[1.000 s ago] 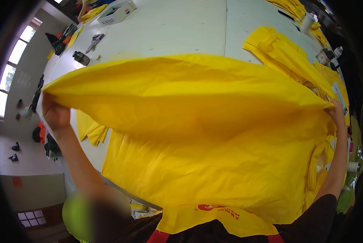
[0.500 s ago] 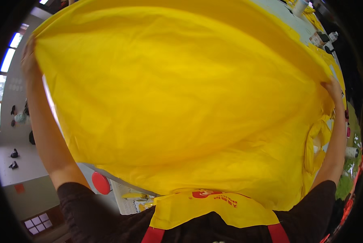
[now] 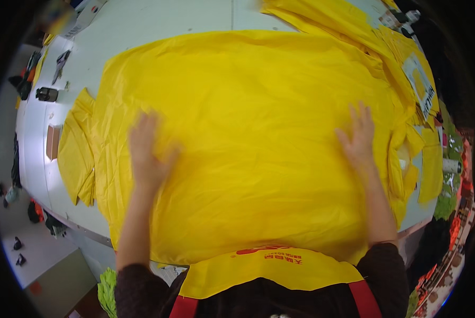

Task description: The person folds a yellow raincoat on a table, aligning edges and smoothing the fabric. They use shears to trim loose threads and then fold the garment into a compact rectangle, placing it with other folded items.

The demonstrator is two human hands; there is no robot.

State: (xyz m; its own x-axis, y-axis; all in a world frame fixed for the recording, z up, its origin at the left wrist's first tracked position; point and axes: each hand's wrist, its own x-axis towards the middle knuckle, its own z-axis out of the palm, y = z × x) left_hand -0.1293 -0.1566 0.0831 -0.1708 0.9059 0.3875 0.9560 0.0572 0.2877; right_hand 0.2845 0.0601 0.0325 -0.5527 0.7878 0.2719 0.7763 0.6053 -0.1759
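Note:
A large sheet of yellow fabric lies spread over the table, softly wrinkled, its near edge reaching my yellow apron. Over its left part is my left hand, blurred by motion, with fingers apart. On the right part, my right hand has its fingers spread, palm down. Neither hand holds anything; whether the palms press on the cloth or hover just above it I cannot tell. Beyond the sheet's left edge sticks out a gathered yellow piece, which looks like a sleeve.
The white table shows beyond the sheet. On its left are scissors, a dark cylindrical object and a brown box. More yellow cloth lies at the far right. A thread spool stands at the right edge.
Both hands have let go of the fabric's raised far corners and come down and inward. The sheet, held up before, now lies flat on the table.

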